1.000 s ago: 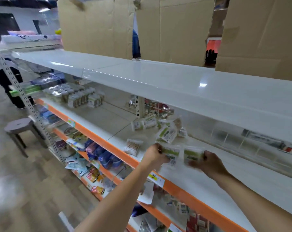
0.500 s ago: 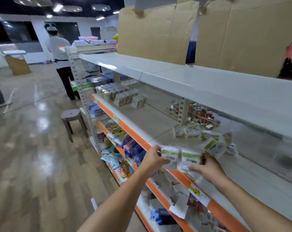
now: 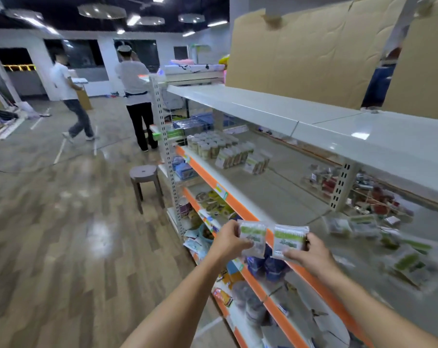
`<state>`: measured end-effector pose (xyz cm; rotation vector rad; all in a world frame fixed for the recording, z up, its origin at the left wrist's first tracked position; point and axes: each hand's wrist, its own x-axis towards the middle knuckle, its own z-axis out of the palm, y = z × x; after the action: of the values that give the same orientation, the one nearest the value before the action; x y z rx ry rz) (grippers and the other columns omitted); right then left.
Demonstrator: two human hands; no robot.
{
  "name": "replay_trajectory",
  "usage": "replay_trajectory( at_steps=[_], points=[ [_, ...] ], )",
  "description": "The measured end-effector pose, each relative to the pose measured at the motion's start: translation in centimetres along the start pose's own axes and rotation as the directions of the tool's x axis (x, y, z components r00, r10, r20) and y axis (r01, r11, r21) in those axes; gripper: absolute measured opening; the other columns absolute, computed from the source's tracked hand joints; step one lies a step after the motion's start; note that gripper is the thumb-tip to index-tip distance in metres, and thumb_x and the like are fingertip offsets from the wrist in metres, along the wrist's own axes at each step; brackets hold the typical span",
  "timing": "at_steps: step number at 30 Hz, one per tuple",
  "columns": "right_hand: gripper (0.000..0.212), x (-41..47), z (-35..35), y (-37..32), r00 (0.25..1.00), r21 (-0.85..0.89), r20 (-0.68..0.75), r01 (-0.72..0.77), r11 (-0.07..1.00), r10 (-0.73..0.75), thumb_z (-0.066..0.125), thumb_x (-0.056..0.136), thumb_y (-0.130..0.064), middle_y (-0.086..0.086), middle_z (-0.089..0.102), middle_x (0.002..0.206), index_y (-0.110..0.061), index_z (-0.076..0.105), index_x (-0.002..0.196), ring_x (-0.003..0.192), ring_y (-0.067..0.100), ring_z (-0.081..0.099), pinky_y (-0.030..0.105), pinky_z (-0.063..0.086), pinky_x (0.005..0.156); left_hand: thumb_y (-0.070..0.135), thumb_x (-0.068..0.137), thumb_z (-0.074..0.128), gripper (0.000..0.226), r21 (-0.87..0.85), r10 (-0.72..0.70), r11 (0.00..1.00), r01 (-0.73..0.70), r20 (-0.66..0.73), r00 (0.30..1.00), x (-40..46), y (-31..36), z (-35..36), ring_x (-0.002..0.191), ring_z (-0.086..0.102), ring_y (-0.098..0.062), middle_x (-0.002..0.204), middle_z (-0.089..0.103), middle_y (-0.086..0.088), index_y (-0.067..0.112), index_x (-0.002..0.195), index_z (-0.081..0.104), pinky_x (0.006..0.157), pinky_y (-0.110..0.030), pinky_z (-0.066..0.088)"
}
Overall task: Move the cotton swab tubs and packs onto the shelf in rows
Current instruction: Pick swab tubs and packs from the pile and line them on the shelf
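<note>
Shelving [image 3: 270,197] with an orange front edge runs away to the left; its far end already carries neat rows of tubs [image 3: 209,144] and packs [image 3: 243,156], so part of the job looks done. Between those rows and the near end lies a long bare stretch of shelf. Loose packs [image 3: 378,237] lie scattered and blurred at the right, not yet in rows, so a fair share seems left to move. Left hand [image 3: 229,241] pinches one pack [image 3: 253,238] by its left side; right hand [image 3: 305,254] clamps a second pack [image 3: 289,241], thumb in front. Both packs hang side by side, nearly touching, in front of the orange edge and off the shelf.
</note>
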<state>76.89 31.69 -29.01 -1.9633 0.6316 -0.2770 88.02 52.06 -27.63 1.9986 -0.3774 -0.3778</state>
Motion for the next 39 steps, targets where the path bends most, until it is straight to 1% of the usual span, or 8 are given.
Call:
replay_trajectory(
  at_steps=[5, 12, 19, 24, 27, 31, 35, 39],
  points=[
    [0.04, 3.0, 4.5, -1.0, 0.999, 0.024, 0.021, -0.026, 0.999, 0.026, 0.087, 0.064, -0.019, -0.004, 0.073, 0.092, -0.021, 0.062, 0.095, 0.082, 0.013, 0.069, 0.034, 0.056, 0.073, 0.024, 0.073, 0.078, 0.036, 0.034, -0.027, 0.999, 0.029, -0.044, 0.999, 2.1, -1.8, -4.1, 0.095, 0.068, -0.027, 0.102, 0.068, -0.01, 0.016, 0.101, 0.057, 0.083, -0.046, 0.056],
    [0.054, 7.2, 8.8, -2.0, 0.999, 0.029, 0.037, -0.005, 1.0, 0.004, 0.081, 0.048, -0.045, -0.016, 0.074, 0.088, -0.04, 0.062, 0.098, 0.081, 0.006, 0.071, 0.038, 0.06, 0.075, 0.022, 0.079, 0.076, 0.034, 0.039, -0.041, 0.998, 0.044, -0.064, 0.997, 5.1, -3.4, -7.7, 0.097, 0.067, -0.024, 0.105, 0.068, -0.007, 0.016, 0.107, 0.056, 0.085, -0.043, 0.054],
    [0.06, 12.8, 11.8, -4.4, 1.0, 0.045, 0.024, -0.006, 0.999, 0.005, 0.078, 0.043, -0.046, -0.009, 0.074, 0.092, -0.025, 0.063, 0.097, 0.086, 0.015, 0.071, 0.043, 0.058, 0.084, 0.021, 0.077, 0.078, 0.042, 0.03, -0.054, 0.998, 0.056, -0.06, 0.997, 10.9, -3.9, -10.0, 0.104, 0.066, -0.033, 0.112, 0.067, -0.018, 0.007, 0.11, 0.054, 0.091, -0.053, 0.053],
    [0.043, 18.3, 13.3, -5.7, 1.0, 0.008, -0.001, -0.003, 1.0, 0.003, 0.086, 0.057, -0.032, -0.004, 0.073, 0.093, -0.022, 0.064, 0.093, 0.089, 0.022, 0.069, 0.046, 0.056, 0.089, 0.026, 0.075, 0.078, 0.046, 0.033, -0.05, 0.998, 0.052, -0.061, 0.997, 16.9, -3.8, -11.3, 0.101, 0.065, -0.033, 0.111, 0.066, -0.017, 0.009, 0.11, 0.054, 0.086, -0.049, 0.053],
    [0.04, 21.4, 13.9, -6.6, 1.0, 0.022, -0.015, -0.016, 1.0, 0.016, 0.086, 0.063, -0.024, 0.001, 0.074, 0.096, -0.02, 0.064, 0.096, 0.09, 0.023, 0.069, 0.046, 0.055, 0.091, 0.027, 0.075, 0.078, 0.036, 0.044, -0.024, 0.999, 0.026, -0.044, 0.999, 20.6, -3.3, -12.1, 0.086, 0.065, -0.019, 0.101, 0.068, -0.005, 0.017, 0.102, 0.055, 0.08, -0.04, 0.054],
    [0.036, 25.2, 14.1, -8.2, 0.999, -0.014, -0.045, -0.006, 1.0, 0.005, 0.084, 0.067, -0.023, 0.002, 0.072, 0.094, -0.02, 0.062, 0.095, 0.084, 0.02, 0.068, 0.04, 0.057, 0.081, 0.022, 0.076, 0.078, 0.034, 0.019, -0.028, 0.999, 0.028, -0.013, 1.0, 25.2, -2.2, -12.8, 0.094, 0.069, -0.025, 0.103, 0.069, -0.008, 0.02, 0.102, 0.056, 0.086, -0.051, 0.056],
    [0.038, 28.3, 14.0, -9.3, 0.999, -0.05, -0.035, -0.001, 0.999, -0.001, 0.085, 0.069, -0.025, 0.005, 0.07, 0.092, -0.016, 0.063, 0.098, 0.083, 0.023, 0.066, 0.036, 0.052, 0.073, 0.023, 0.076, 0.077, 0.038, 0.021, -0.026, 0.999, 0.026, 0.003, 1.0, 29.0, -1.2, -13.0, 0.082, 0.065, -0.035, 0.105, 0.064, -0.021, 0.013, 0.104, 0.053, 0.074, -0.056, 0.056],
    [0.041, 30.6, 13.9, -9.5, 0.999, -0.017, -0.047, -0.026, 1.0, 0.025, 0.086, 0.068, -0.024, 0.004, 0.07, 0.096, -0.017, 0.063, 0.102, 0.087, 0.022, 0.066, 0.034, 0.051, 0.074, 0.023, 0.075, 0.077, 0.039, 0.017, -0.013, 1.0, 0.012, 0.03, 0.999, 32.0, -1.0, -12.6, 0.068, 0.055, -0.028, 0.107, 0.062, -0.023, 0.015, 0.104, 0.052, 0.059, -0.048, 0.05]
  ],
)
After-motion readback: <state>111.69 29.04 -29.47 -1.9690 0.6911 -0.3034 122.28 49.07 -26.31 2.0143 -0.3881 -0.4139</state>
